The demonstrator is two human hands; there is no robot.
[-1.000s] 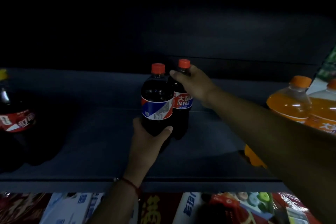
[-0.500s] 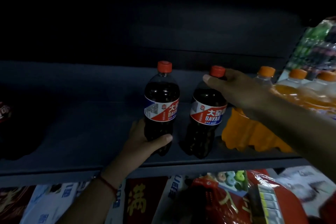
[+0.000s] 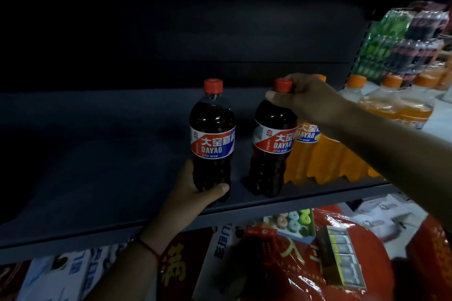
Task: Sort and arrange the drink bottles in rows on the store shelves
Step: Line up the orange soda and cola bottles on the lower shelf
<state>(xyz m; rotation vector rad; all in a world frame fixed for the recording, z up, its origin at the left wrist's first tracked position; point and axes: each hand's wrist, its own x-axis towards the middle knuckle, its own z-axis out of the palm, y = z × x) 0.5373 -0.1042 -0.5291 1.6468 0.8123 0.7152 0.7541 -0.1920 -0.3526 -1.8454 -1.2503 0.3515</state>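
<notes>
Two dark cola bottles with red caps and red-blue DAYAO labels stand upright near the front of a dark grey shelf (image 3: pixel 97 166). My left hand (image 3: pixel 193 193) wraps the base of the left cola bottle (image 3: pixel 212 134). My right hand (image 3: pixel 305 100) grips the neck and shoulder of the right cola bottle (image 3: pixel 271 149), just under its cap. The two bottles stand a short gap apart. The right bottle is close against an orange soda bottle (image 3: pixel 315 156) on its right.
More orange soda bottles (image 3: pixel 391 105) stand in a group at the shelf's right end. Shrink-wrapped packs of green and dark bottles (image 3: pixel 401 39) are stacked beyond them. Red bags and white-blue cartons (image 3: pixel 281 264) lie below the shelf edge. The shelf's left part is dark.
My right hand has carried the right cola bottle away from the left one, rightward to the orange bottles. My left hand still holds the left bottle's base. The view has swung right.
</notes>
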